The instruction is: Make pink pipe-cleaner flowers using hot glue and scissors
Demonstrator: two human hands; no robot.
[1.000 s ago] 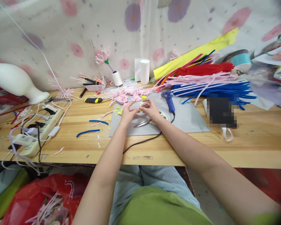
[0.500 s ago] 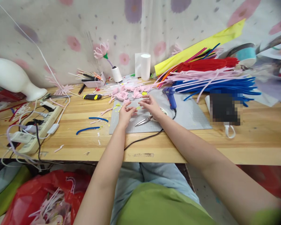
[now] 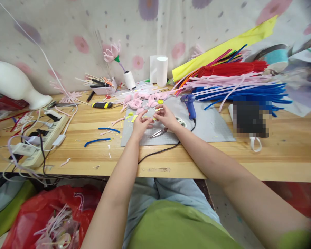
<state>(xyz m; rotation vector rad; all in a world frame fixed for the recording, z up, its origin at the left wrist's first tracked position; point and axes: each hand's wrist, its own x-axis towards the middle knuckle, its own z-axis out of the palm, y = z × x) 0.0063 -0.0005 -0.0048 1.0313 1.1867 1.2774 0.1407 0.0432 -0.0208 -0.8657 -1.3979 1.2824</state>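
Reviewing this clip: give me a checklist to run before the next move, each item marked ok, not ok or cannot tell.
1. Both hands visible: ok; left hand and right hand are over the grey mat.
2. What they hold: cannot tell; too small.
3. Glue gun on the mat: ok.
4. Black cord clear of the right arm: not ok; it passes behind it in this view.
5. Scissors untouched: cannot tell; partly hidden.
6. Black-and-yellow cutter off the mat: ok.

A wooden table (image 3: 282, 162) bears a grey mat (image 3: 215, 128), power strip (image 3: 48, 141) and blue stems (image 3: 97, 141).
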